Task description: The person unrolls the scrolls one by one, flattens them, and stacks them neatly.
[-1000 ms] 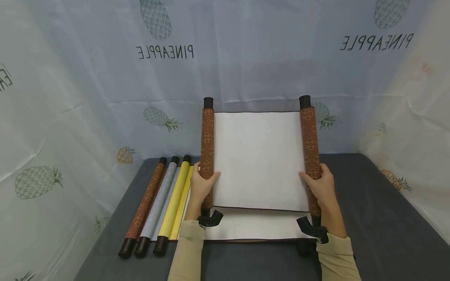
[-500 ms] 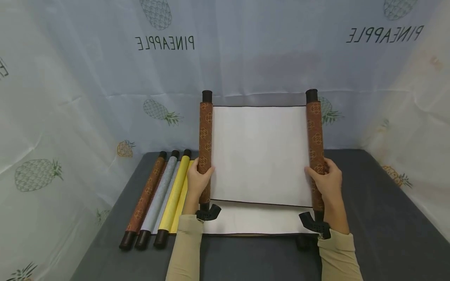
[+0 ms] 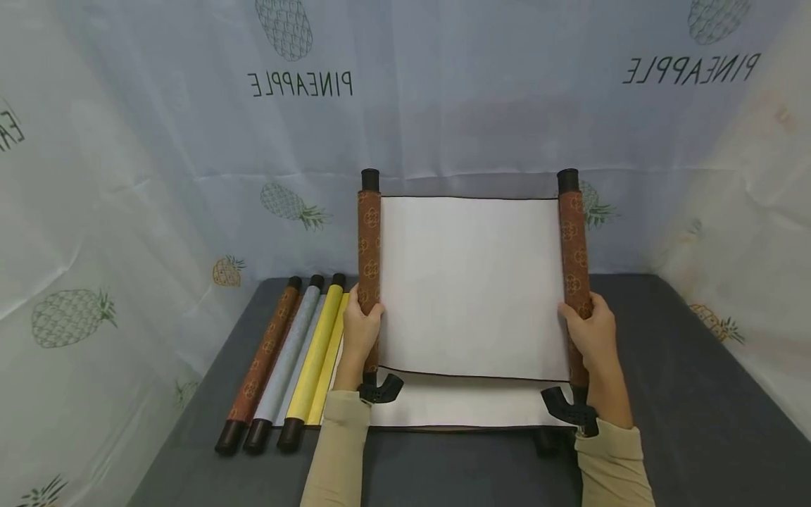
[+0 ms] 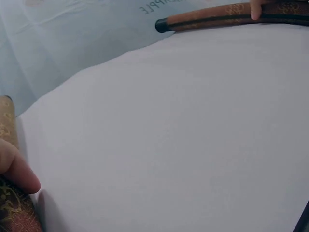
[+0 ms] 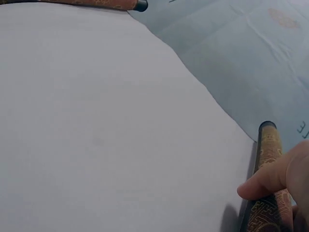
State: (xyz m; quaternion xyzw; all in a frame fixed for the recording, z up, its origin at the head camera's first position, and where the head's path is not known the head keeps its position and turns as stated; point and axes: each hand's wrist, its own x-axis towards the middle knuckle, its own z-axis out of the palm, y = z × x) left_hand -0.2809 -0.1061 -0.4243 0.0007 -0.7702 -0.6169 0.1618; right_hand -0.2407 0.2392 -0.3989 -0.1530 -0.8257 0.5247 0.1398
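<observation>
A brown patterned scroll is held up, its blank white face spread between two rolls with black end knobs. My left hand grips the left roll, thumb on the front. The right roll is in the grip of my right hand, its thumb laid across the roll in the right wrist view. The left wrist view shows the left thumb over its roll, and the far roll across the white face. The fingers behind both rolls are mostly hidden.
Left on the dark grey table lie a brown patterned roll, a grey roll and a yellow roll. A white sheet lies under the held scroll. Pineapple-print curtains stand behind and at the sides.
The right hand and its roll have moved right, and the left slightly left, so more white face shows between the rolls. The rolls on the table have stayed put.
</observation>
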